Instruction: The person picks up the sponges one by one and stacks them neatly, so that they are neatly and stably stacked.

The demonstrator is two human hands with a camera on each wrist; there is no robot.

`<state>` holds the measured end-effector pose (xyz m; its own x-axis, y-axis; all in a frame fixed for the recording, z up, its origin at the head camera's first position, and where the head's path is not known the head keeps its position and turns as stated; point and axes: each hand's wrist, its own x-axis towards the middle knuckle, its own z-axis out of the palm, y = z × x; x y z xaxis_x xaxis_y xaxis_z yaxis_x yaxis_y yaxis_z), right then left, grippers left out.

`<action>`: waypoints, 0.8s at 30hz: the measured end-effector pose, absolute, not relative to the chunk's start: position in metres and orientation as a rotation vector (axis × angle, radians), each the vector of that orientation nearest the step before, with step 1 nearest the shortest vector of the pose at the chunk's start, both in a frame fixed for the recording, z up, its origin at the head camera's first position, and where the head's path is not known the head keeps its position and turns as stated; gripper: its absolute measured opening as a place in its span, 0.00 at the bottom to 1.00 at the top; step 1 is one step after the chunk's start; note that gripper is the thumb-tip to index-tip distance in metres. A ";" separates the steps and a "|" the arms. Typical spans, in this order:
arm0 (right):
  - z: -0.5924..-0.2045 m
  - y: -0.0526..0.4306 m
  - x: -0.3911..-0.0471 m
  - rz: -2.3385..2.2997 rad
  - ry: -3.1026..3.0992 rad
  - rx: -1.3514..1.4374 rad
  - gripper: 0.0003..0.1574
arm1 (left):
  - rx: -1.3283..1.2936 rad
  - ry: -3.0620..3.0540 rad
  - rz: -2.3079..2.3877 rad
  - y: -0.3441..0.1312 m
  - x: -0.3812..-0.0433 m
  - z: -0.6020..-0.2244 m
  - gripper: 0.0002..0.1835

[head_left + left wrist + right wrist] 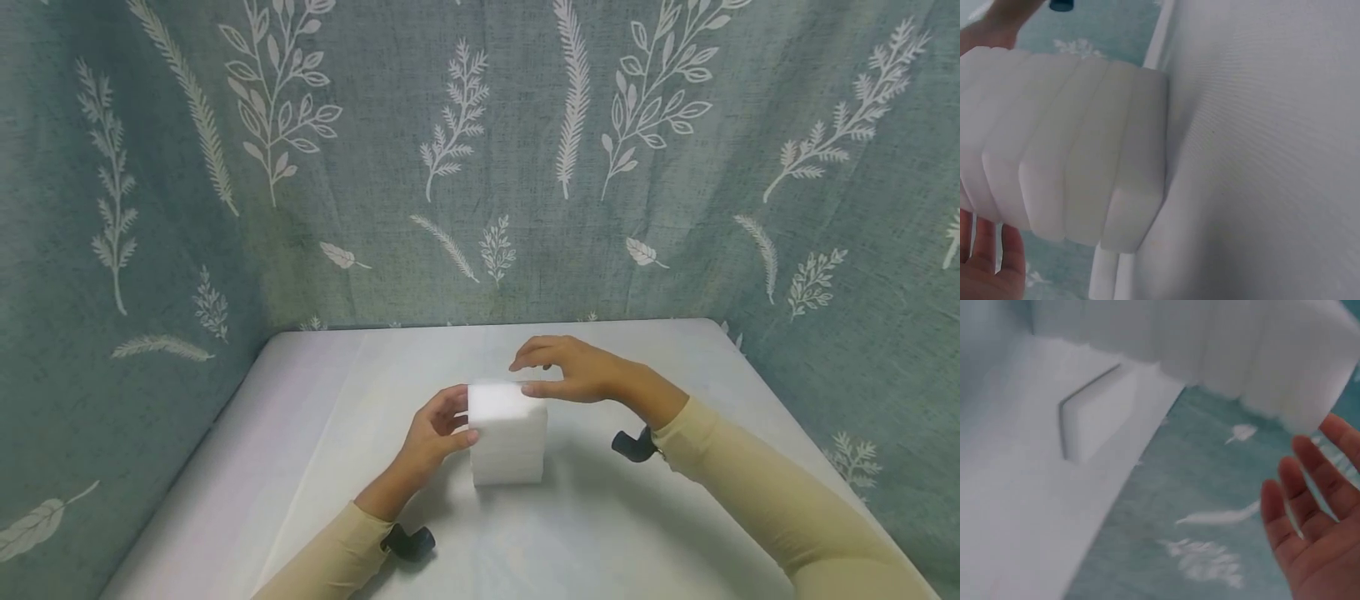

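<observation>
A stack of several white foam blocks (507,446) stands upright on the white table, like plain sponge blocks laid flat one on another. My left hand (433,433) holds its upper left side, thumb on the front face and fingers bent around the side. In the left wrist view, those fingers (985,253) partly pass behind the blocks. Over the top right edge is my right hand (573,371), its thumb tip at the top block and the other fingers raised, spread and loosely bent. The right wrist view shows these fingers (1310,500) holding nothing.
Another white block (1100,419) rests on the table beyond the stack in the right wrist view; the head view does not show it. Patterned green-grey fabric (487,167) hangs behind and beside the white table (337,467). Dark wrist cameras (408,543) project below both sleeves.
</observation>
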<state>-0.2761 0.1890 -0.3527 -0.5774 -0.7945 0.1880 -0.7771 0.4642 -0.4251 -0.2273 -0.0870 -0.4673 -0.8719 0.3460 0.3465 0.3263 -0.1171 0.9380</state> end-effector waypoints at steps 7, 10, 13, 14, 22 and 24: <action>-0.380 0.204 -0.302 -1.079 2.710 -1.115 0.20 | 0.833 2.052 2.211 -0.088 -0.228 -0.465 0.33; -0.393 0.206 -0.308 -1.128 2.709 -1.011 0.20 | 0.842 2.047 2.215 -0.088 -0.228 -0.463 0.34; -0.403 0.202 -0.312 -1.114 2.709 -0.973 0.22 | 0.858 2.066 2.208 -0.087 -0.228 -0.461 0.35; -0.407 0.199 -0.313 -1.108 2.706 -0.974 0.22 | 0.873 2.074 2.205 -0.087 -0.228 -0.460 0.36; -0.429 0.175 -0.314 -1.054 2.666 -0.960 0.25 | 0.864 2.150 2.183 -0.085 -0.227 -0.452 0.36; -0.434 0.172 -0.315 -1.022 2.671 -0.971 0.25 | 0.847 2.147 2.186 -0.084 -0.228 -0.450 0.36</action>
<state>-0.3151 0.1716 -0.4342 -0.7868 -0.6075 0.1095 -0.5253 0.5657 -0.6356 -0.2275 -0.0843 -0.4503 -0.8574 0.3343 0.3912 0.3851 -0.0874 0.9187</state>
